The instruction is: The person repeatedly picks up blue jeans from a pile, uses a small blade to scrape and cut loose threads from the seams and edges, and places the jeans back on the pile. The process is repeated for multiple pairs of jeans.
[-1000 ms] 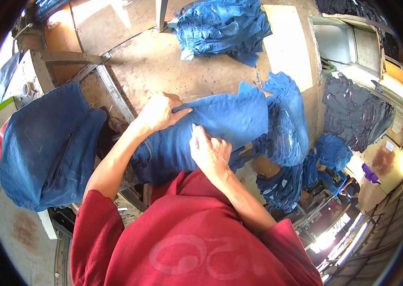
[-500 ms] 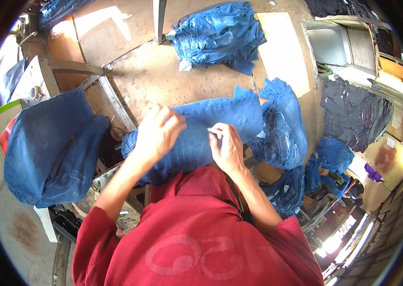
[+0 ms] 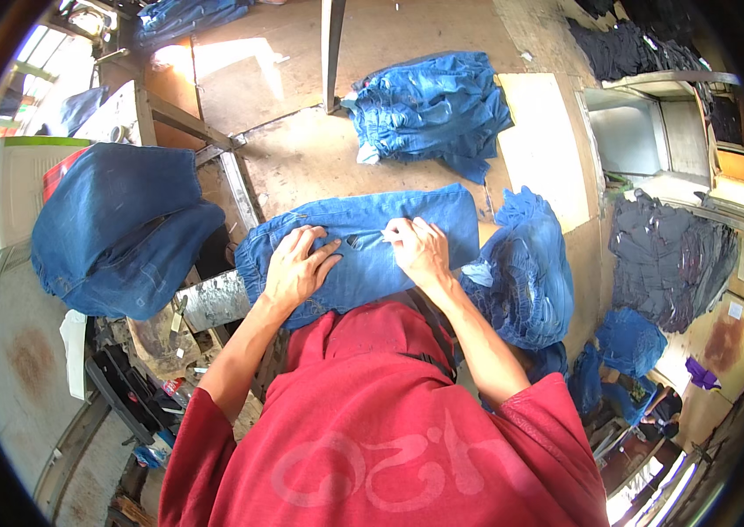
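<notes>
Stretched across in front of me lies a folded blue denim garment, with a gathered edge at its left end. My left hand rests on it, fingers spread and pressing the cloth. A dark gap with puckered cloth around it shows in the denim between my hands. At the right side of this gap, my right hand is closed in a pinch, thumb and fingertips together. A small pale tip shows at those fingertips; the rest of it is hidden in the hand.
A large dark blue denim piece hangs over a support at left. Denim piles lie ahead and at right. Black garments are heaped farther right. A metal post stands on the tabletop beyond.
My left hand came down from above the denim and now lies on it. The right hand pinches at the cloth, where a dark gap now shows. The whole view has shifted slightly.
</notes>
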Available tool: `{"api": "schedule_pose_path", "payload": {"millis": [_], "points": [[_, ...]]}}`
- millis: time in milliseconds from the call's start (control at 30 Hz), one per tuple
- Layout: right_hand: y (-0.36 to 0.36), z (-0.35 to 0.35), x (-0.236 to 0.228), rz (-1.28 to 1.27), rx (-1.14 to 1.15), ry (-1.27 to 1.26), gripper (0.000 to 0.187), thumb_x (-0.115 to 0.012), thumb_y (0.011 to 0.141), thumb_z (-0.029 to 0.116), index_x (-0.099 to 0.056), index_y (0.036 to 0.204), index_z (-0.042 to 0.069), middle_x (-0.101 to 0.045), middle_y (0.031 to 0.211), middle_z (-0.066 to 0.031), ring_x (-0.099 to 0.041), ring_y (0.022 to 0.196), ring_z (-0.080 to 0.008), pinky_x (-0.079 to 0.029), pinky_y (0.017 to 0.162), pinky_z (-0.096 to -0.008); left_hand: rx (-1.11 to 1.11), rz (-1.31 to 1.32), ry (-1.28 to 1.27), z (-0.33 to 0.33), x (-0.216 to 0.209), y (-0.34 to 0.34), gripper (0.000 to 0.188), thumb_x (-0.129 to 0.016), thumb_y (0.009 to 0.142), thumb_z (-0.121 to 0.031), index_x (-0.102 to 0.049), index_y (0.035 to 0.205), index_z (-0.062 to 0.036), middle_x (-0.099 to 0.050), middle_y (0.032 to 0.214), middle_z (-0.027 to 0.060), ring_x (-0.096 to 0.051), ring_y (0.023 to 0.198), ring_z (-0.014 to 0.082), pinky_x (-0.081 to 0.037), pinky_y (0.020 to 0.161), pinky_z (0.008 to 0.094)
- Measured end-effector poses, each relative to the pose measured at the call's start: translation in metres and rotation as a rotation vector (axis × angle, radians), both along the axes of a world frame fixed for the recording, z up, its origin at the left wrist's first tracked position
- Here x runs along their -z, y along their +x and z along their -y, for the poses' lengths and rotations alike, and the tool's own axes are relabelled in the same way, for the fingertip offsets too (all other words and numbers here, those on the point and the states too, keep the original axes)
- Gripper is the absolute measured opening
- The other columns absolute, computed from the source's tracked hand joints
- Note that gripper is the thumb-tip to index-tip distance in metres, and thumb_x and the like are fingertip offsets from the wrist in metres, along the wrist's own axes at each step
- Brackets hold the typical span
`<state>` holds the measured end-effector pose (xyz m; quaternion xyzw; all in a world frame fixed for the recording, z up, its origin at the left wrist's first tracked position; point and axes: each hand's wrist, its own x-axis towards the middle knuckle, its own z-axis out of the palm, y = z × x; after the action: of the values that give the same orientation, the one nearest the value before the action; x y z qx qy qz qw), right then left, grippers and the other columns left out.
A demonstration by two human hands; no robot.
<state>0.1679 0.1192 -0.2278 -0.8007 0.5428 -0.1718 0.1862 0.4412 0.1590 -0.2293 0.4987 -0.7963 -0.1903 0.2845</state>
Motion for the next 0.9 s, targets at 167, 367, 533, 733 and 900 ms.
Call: {"api": "schedule_pose_path", "payload": {"millis": [167, 367, 533, 733, 900], "points": [[0.016, -0.017, 0.002, 0.228, 0.189, 0.376, 0.022, -0.074, 0.103, 0.027, -0.075, 0.094, 0.007, -0.078, 0.09, -0.0119, -0.077, 0.08, -0.0271, -0.057, 0.072, -0.0382, -0.123, 0.096, -0.037, -0.007, 0.004, -0.018, 0.013, -0.082, 0.086, -0.011, -0.074, 0.096, -0.0083, -0.07, 0.108, 0.0069, -0.066, 0.104, 0.0288, -0.052, 0.093, 0.0423], [0.025, -0.01, 0.008, 0.62, 0.327, 1.114, 0.039, -0.081, 0.097, 0.04, -0.077, 0.093, 0.002, -0.059, 0.067, -0.001, -0.058, 0.062, -0.0157, -0.047, 0.059, -0.0379, -0.168, 0.129, -0.139, -0.022, -0.012, -0.026, 0.018, -0.081, 0.087, -0.011, -0.073, 0.103, -0.0082, -0.069, 0.11, 0.0063, -0.065, 0.107, 0.0302, -0.052, 0.094, 0.0433], [0.04, -0.012, -0.001, 0.64, 0.418, 1.155, 0.037, -0.087, 0.093, 0.043, -0.081, 0.094, 0.006, -0.06, 0.072, 0.0056, -0.053, 0.06, -0.0082, -0.04, 0.054, -0.0313, -0.201, 0.148, -0.149, -0.025, -0.019, -0.032, 0.019, -0.082, 0.087, -0.011, -0.072, 0.103, -0.0088, -0.068, 0.11, 0.0062, -0.065, 0.106, 0.0312, -0.051, 0.094, 0.0443], [0.04, -0.02, -0.008, 0.788, 0.448, 1.04, 0.031, -0.087, 0.094, 0.041, -0.079, 0.098, 0.01, -0.055, 0.07, 0.0086, -0.04, 0.052, -0.0028, -0.027, 0.045, -0.0271, -0.224, 0.147, -0.17, -0.028, -0.018, -0.034, 0.019, -0.082, 0.087, -0.013, -0.073, 0.104, -0.0084, -0.069, 0.109, 0.005, -0.066, 0.107, 0.0269, -0.05, 0.096, 0.0443], [0.044, -0.016, -0.006, 1.006, 0.444, 1.387, 0.025, -0.084, 0.098, 0.033, -0.072, 0.103, 0.011, -0.047, 0.068, 0.0129, -0.035, 0.052, 0.0005, -0.025, 0.044, -0.0227, -0.206, 0.15, -0.166, -0.03, -0.019, -0.034, 0.018, -0.081, 0.088, -0.013, -0.073, 0.104, -0.0084, -0.069, 0.109, 0.0051, -0.066, 0.106, 0.027, -0.05, 0.096, 0.045]]}}
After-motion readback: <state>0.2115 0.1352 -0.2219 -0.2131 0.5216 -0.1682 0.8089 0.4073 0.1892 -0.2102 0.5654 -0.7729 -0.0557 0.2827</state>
